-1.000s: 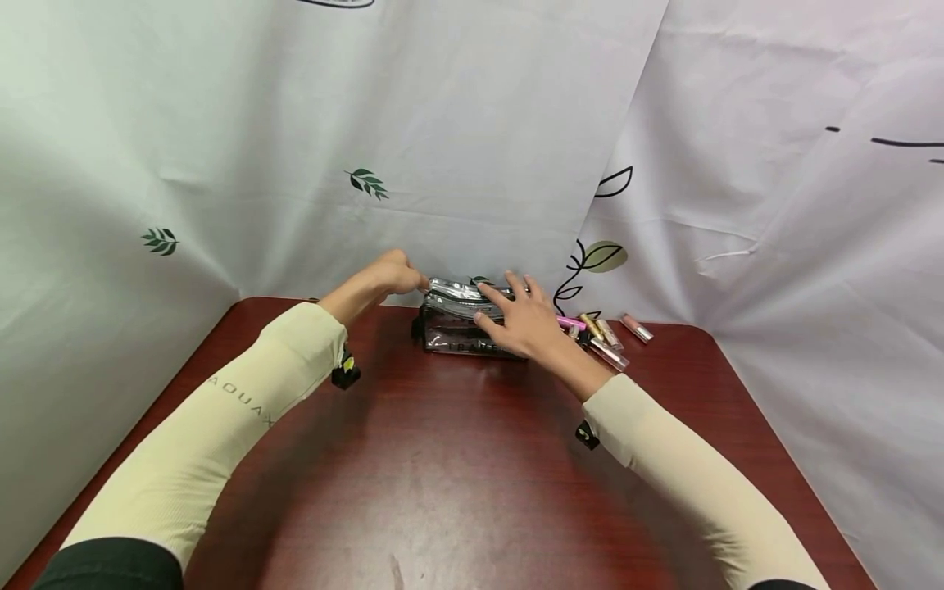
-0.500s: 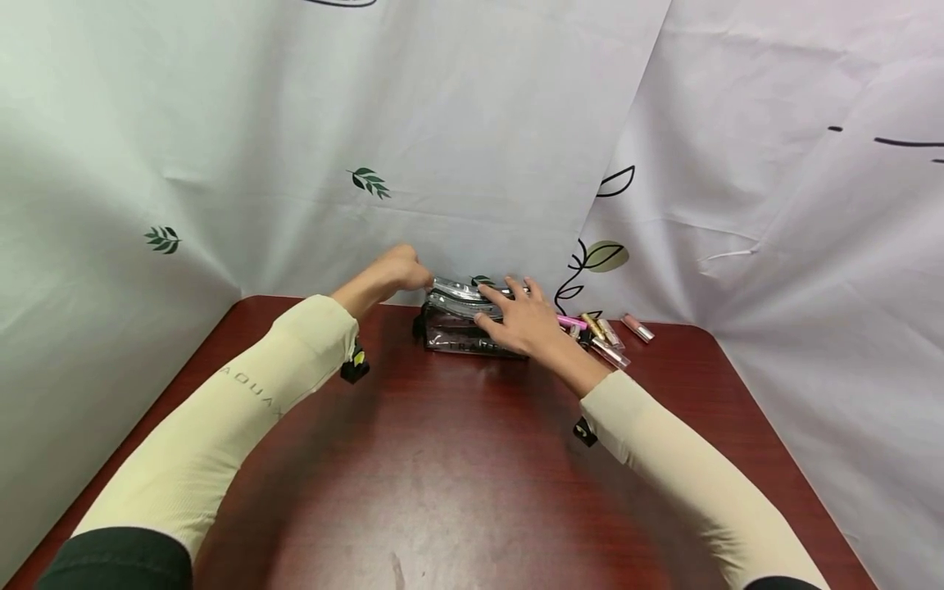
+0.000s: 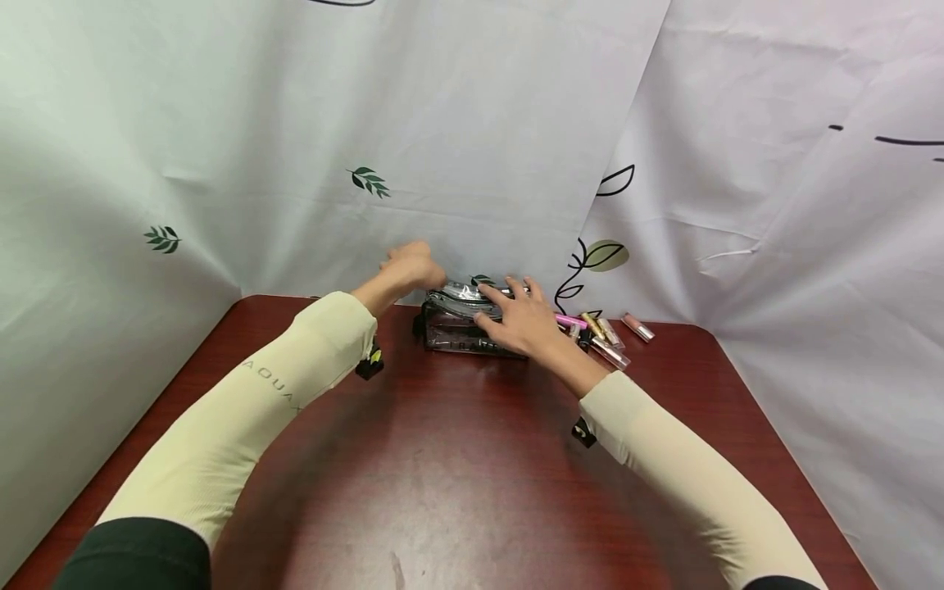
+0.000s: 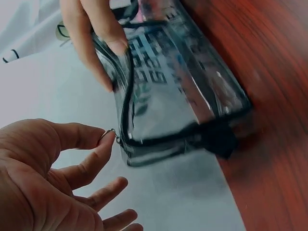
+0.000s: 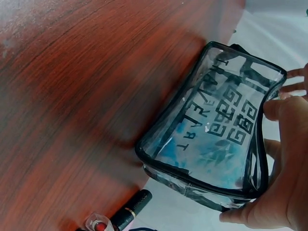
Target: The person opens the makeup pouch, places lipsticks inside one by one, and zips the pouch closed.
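A clear zippered pouch with black piping and dark lettering stands at the table's back edge. Its front print shows large in the right wrist view. My left hand is at the pouch's left end; in the left wrist view its thumb and forefinger pinch the small metal zipper pull at the top corner, other fingers spread. Over the right part of the top edge my right hand holds the pouch, thumb on the front and fingers reaching behind. The right end of the zipper is covered by this hand.
Right of the pouch lie several cosmetic tubes, including a pink tube, a gold one, a clear one and a separate lip gloss. A white patterned cloth hangs behind the dark red table.
My left hand has moved a little to the right along the pouch's top left end, still pinching. The right hand keeps its place on the pouch.
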Tool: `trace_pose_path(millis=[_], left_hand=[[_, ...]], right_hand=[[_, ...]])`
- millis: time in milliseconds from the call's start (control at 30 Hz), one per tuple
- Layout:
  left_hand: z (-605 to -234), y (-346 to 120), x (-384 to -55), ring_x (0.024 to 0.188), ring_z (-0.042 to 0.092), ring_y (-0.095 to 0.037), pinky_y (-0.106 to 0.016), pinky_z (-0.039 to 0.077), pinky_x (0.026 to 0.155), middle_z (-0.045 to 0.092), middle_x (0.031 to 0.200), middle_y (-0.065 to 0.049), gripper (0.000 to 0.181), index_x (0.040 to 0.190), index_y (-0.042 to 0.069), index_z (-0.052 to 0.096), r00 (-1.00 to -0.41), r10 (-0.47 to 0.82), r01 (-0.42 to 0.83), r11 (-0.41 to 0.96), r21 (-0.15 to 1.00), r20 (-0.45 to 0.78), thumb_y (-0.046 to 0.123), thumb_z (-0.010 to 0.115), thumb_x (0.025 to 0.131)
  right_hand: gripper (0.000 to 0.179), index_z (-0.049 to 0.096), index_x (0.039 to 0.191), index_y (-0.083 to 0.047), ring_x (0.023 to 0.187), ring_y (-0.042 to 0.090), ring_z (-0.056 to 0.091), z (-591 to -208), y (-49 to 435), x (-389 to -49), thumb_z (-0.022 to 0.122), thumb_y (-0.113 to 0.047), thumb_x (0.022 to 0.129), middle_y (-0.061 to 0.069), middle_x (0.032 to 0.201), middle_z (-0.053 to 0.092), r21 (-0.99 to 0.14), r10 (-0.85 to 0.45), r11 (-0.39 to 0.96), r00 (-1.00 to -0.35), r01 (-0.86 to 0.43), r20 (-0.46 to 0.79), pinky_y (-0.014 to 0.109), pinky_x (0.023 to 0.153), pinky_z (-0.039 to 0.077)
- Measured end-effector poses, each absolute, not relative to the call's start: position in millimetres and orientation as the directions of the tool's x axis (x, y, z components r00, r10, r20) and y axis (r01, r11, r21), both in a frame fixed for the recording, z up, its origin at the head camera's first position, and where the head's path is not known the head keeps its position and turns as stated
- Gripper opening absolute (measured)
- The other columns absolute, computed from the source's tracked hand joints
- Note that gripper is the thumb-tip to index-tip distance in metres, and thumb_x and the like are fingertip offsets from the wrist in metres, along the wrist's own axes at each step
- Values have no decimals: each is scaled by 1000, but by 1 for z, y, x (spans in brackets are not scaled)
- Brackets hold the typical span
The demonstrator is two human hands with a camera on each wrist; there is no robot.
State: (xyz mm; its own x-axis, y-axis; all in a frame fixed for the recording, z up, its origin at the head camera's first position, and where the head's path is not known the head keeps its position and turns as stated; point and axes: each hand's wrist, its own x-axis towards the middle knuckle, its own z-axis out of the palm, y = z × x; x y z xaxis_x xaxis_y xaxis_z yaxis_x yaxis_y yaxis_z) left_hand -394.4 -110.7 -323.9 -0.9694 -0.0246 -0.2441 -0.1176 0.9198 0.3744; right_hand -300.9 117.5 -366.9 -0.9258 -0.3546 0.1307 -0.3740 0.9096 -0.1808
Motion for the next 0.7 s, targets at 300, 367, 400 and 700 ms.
trace_pose_path(millis=[300,367,400,700], left_hand=[[-289,-75,-334,169,24,-53,-68,17,140,52,167,-21,35,136,3,66,-963,75,-41,909,414,-259,22,61,106],[-291,-70,-331,166,28,-52,-67,19,140,55,164,-21,29,129,5,68,-964,88,-26,907,420,-250,22,61,107],[-291,-67,-329,164,30,-51,-66,20,139,56,162,-21,26,125,6,69,-965,96,-18,904,428,-242,22,62,107],[-301,-61,-333,140,45,-43,-57,31,119,65,116,-13,21,87,12,61,-971,106,4,900,435,-212,22,64,105]], right_hand=[[71,46,175,-29,170,58,26,-367,118,-300,52,-57,110,26,181,37,-206,-357,904,-926,-375,120,66,141,20],[71,46,175,-29,170,57,25,-367,117,-300,53,-57,110,26,181,36,-215,-355,903,-928,-372,115,66,141,19],[71,46,175,-28,170,57,25,-367,117,-301,53,-57,110,26,181,36,-220,-352,903,-929,-369,113,66,141,19],[74,45,175,-25,170,54,25,-367,117,-302,54,-59,110,24,182,36,-223,-336,909,-936,-352,107,66,140,23]])
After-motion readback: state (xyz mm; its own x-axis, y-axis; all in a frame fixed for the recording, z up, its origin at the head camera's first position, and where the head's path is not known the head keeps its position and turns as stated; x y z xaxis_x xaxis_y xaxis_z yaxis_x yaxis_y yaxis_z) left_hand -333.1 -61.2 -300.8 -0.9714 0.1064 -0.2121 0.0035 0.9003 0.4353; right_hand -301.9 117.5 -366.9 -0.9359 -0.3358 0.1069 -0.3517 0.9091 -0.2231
